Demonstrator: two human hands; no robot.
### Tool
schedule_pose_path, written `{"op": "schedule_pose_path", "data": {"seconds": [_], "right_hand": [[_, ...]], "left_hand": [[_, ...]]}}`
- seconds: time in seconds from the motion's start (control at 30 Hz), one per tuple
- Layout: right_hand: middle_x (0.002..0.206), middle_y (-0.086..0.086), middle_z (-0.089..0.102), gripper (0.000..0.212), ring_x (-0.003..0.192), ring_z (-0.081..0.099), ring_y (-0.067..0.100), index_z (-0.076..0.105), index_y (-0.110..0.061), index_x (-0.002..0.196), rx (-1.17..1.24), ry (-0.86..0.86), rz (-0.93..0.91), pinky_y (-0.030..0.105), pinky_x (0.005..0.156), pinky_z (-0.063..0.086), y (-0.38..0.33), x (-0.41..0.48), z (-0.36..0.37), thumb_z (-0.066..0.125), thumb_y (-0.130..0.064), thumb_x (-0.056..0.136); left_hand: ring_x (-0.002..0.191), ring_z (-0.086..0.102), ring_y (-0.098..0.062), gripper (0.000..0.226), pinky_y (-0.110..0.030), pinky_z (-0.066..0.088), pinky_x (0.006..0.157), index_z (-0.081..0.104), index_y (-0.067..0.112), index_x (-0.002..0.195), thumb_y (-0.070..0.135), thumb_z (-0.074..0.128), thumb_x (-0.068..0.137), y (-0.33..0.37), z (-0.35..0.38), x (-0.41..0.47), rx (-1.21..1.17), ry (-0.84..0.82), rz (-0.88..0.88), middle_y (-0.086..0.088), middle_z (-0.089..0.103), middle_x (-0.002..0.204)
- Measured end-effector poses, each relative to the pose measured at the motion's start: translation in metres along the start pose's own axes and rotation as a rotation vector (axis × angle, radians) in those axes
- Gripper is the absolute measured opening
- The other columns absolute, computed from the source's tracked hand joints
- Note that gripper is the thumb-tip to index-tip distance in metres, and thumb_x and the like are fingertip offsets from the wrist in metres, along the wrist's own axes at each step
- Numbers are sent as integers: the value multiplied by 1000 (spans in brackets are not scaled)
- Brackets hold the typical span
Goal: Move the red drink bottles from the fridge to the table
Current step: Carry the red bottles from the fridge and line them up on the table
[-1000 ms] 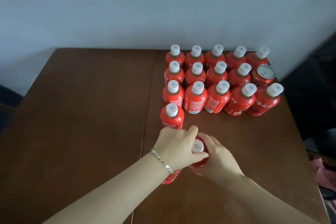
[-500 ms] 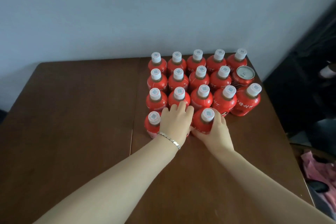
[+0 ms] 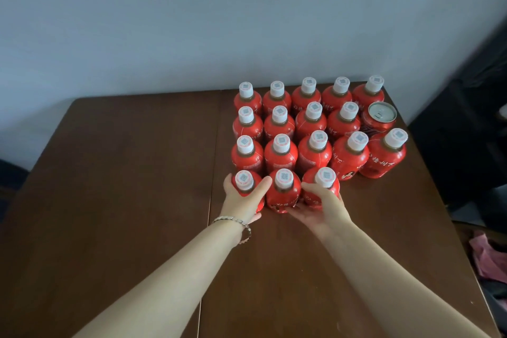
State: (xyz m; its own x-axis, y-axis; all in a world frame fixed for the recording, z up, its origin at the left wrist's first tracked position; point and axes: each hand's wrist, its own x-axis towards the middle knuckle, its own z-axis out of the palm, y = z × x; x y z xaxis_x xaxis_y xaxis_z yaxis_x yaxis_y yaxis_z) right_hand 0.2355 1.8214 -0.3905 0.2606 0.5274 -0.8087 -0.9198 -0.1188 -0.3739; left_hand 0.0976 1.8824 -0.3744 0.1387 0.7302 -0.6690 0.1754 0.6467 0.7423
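Head-worn camera, one view

It looks forward and down from above the dark brown wooden table (image 3: pixel 115 200), fairly close (wide-angle), facing the pale wall (image 3: pixel 192 22) at 12 o'clock.

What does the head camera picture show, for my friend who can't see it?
Two bare hands steady the front row of red drink bottles on a brown table: the left hand wraps the left front bottle, and the right hand cups the right front bottle, with a third bottle between. Behind stand three rows of white-capped bottles and one red can.
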Motion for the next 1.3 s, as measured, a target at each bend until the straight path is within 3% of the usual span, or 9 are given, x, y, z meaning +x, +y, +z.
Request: {"op": "schedule_pose_path", "data": {"seconds": [0.23, 0.5, 0.63, 0.7, 0.77, 0.9, 0.97, 1.13, 1.3], "right_hand": [[120, 26, 56, 60, 106, 61, 40, 42, -15, 135, 86, -36, 10, 50, 61, 58, 9, 3, -7, 52, 6, 81], [120, 27, 54, 61, 97, 62, 42, 37, -19, 137, 95, -100, 70, 53, 62, 56, 5, -3, -5, 49, 4, 82], [118, 24, 58, 68, 87, 64, 38, 24, -28, 141, -310, -21, 54, 48, 71, 54, 6, -10, -11, 54, 1, 86], [111, 18, 63, 38, 82, 64, 31, 44, -8, 123, -638, 37, 59, 40, 67, 54, 2, -18, -14, 55, -4, 87], [87, 9, 66, 2, 71, 62, 22, 56, -8, 88, -987, 68, 76, 29, 61, 51, -5, -29, -19, 54, -7, 87], [59, 1, 48, 14, 44, 44, 11, 52, -13, 75, -1464, -62, 22, 17, 42, 34, -29, -47, -26, 49, -6, 86], [69, 3, 52, 9, 56, 50, 15, 56, -12, 83, -1724, -143, -37, 19, 46, 39, -41, -64, -25, 48, -13, 87], [85, 7, 56, 28, 74, 52, 19, 62, -7, 110, -2055, -228, -181, 20, 56, 41, -67, -112, -25, 48, -19, 90], [84, 6, 57, 20, 74, 53, 19, 62, -10, 95, -2055, -79, -281, 22, 58, 42, -76, -166, -34, 48, -24, 91]], "left_hand": [[113, 55, -23, 108, -42, 54, 89, 15, 35, 144, 29, 86, 62, -11, 3, 12, 24, 35, 32, 0, 45, 134], [116, 54, -32, 133, -52, 48, 95, 14, 41, 137, 51, 80, 22, -19, 8, 22, 194, 113, 37, -8, 45, 133], [121, 50, -34, 137, -52, 43, 100, 3, 32, 143, 54, 80, 32, -12, 9, 15, 294, 124, -12, -11, 43, 138], [121, 50, -36, 121, -47, 42, 103, 5, 12, 147, 54, 76, 59, -2, 10, -1, 460, 168, -137, -14, 44, 138], [113, 56, -34, 79, -42, 49, 95, 32, 4, 138, 47, 63, 79, 1, 12, -13, 639, 175, -226, -16, 52, 127], [93, 65, -23, 30, -31, 52, 72, 50, 11, 104, 37, 52, 89, 6, 13, -51, 718, -131, -293, -6, 56, 87], [88, 66, -19, 31, -28, 51, 72, 54, 13, 108, 37, 48, 90, 10, 17, -65, 882, -256, -198, -5, 62, 94], [81, 56, -21, 21, -29, 43, 71, 54, 12, 80, 28, 46, 93, 37, 33, -105, 1263, -258, 471, -1, 54, 79], [77, 56, -25, 22, -29, 41, 64, 55, 12, 83, 25, 41, 92, 63, 47, -146, 1376, -306, 714, -1, 51, 76]]}}
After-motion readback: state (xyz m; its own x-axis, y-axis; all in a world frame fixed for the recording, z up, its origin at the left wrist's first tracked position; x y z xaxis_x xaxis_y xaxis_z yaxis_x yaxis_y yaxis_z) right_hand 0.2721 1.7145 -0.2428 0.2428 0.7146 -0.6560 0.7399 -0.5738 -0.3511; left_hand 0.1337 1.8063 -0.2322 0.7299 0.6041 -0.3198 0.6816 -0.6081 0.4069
